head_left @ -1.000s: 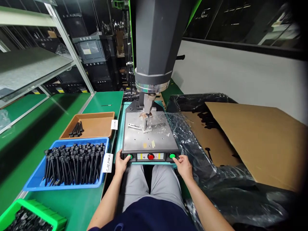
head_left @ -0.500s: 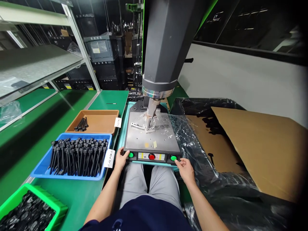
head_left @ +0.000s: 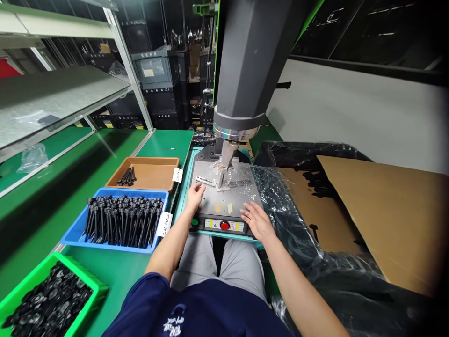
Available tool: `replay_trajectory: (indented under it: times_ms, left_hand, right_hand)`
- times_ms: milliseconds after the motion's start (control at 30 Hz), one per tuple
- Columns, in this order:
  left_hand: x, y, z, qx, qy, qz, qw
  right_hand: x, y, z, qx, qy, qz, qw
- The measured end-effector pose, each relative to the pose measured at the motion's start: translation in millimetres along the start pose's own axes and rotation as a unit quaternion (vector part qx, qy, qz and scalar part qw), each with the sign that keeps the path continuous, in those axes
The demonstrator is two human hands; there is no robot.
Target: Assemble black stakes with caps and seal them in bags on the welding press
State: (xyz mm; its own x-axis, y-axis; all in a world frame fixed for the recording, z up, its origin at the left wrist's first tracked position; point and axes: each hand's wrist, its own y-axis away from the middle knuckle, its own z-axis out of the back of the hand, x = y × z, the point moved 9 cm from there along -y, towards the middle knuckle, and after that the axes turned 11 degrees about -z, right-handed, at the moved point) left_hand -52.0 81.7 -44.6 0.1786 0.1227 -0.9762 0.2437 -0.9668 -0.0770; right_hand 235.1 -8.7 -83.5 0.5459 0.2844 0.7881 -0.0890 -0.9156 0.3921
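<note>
My left hand (head_left: 195, 197) is over the left edge of the metal plate (head_left: 210, 204), empty, with its fingers loosely bent and apart. A slim white-and-black tool like a utility knife (head_left: 206, 180) lies on the plate just beyond those fingertips. My right hand (head_left: 257, 220) hovers at the plate's front right corner, fingers spread, holding nothing. Between and beyond the hands, the press's metal tip (head_left: 229, 154) stands over a small fixture (head_left: 222, 181) wrapped in clear film. On the front panel are a red button (head_left: 225, 225) and a green button (head_left: 194, 222); my right hand hides the right-hand button.
At left are a blue tray (head_left: 115, 247) of black bolt-like parts, a brown tray (head_left: 154, 174) with several more, and a green bin (head_left: 100, 290) of black discs. A box lined with black plastic, with a cardboard flap (head_left: 382, 210), stands right. The machine's column (head_left: 249, 61) rises overhead.
Both hands have left the green buttons on the front panel. My left hand has moved forward over the plate, and my right hand has risen to its front right corner, fingers opening.
</note>
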Motion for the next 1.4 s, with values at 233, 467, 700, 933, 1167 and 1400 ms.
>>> replay_trajectory:
  times_ms: [233, 467, 700, 933, 1167, 1400]
  left_hand:
    - [9.6, -44.3, -32.3, 0.028, 0.071, 0.054, 0.996]
    - [-13.9, -45.9, -22.4, 0.035, 0.071, 0.041, 0.996]
    - [-47.8, -42.6, -15.9, 0.074, 0.102, 0.054, 0.991]
    - [-63.1, -28.1, -35.5, 0.103, 0.14, 0.035, 0.984]
    - [-54.2, -21.1, -36.7, 0.082, 0.168, 0.046, 0.981]
    - [-67.8, -25.2, -46.5, 0.086, 0.184, 0.041, 0.978]
  right_hand:
    - [27.9, -37.2, -17.0, -0.015, -0.113, -0.007, 0.993]
    - [43.8, -29.8, -11.7, -0.014, -0.109, 0.032, 0.993]
    - [79.8, -20.8, -18.6, 0.003, -0.083, 0.071, 0.994]
    - [90.7, -2.2, -27.7, 0.08, -0.11, 0.168, 0.976]
    - [16.1, -40.7, -112.5, 0.071, 0.189, 0.109, 0.973]
    - [112.4, -64.3, -146.4, -0.137, 0.362, 0.371, 0.844]
